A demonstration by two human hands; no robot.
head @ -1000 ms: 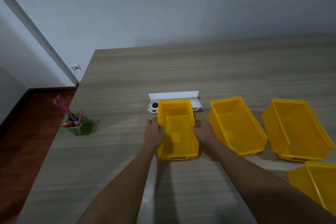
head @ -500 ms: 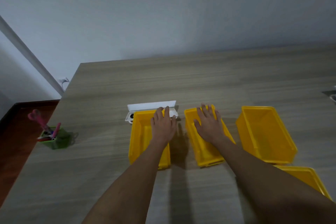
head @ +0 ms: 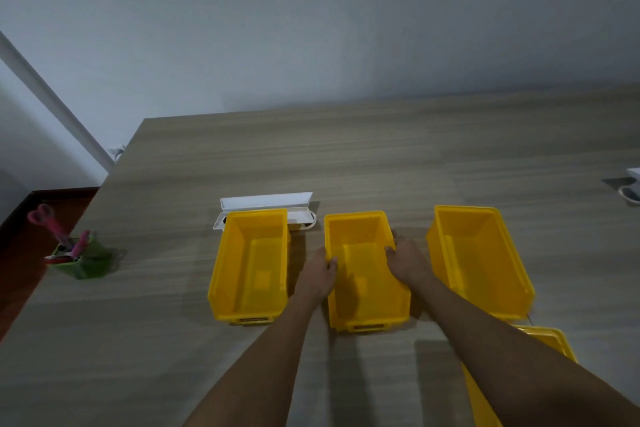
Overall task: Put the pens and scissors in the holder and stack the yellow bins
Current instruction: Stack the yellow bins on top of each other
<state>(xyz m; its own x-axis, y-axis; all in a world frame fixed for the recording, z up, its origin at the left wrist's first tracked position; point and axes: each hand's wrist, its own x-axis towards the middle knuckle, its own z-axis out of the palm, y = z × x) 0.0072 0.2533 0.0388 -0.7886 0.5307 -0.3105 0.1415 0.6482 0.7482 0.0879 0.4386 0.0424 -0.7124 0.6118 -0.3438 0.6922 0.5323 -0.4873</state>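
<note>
Three yellow bins stand in a row on the wooden table. My left hand (head: 320, 272) and my right hand (head: 407, 262) grip the two side walls of the middle yellow bin (head: 363, 302). The left yellow bin (head: 251, 263) and the right yellow bin (head: 479, 256) stand free on either side. A fourth yellow bin (head: 554, 341) shows partly behind my right forearm at the lower right. The green holder (head: 86, 258) at the table's left edge holds pink-handled scissors (head: 46, 220) and pens (head: 79, 243).
A white open case (head: 266, 203) lies just behind the left bin. A white object (head: 632, 184) pokes in at the right edge. The table's left edge (head: 69, 239) drops to a dark red floor. A grey wall rises behind the table.
Both hands left the first bin and moved right. From lying flat over two bins, they have come down to grip the middle bin's sides. The view has shifted.
</note>
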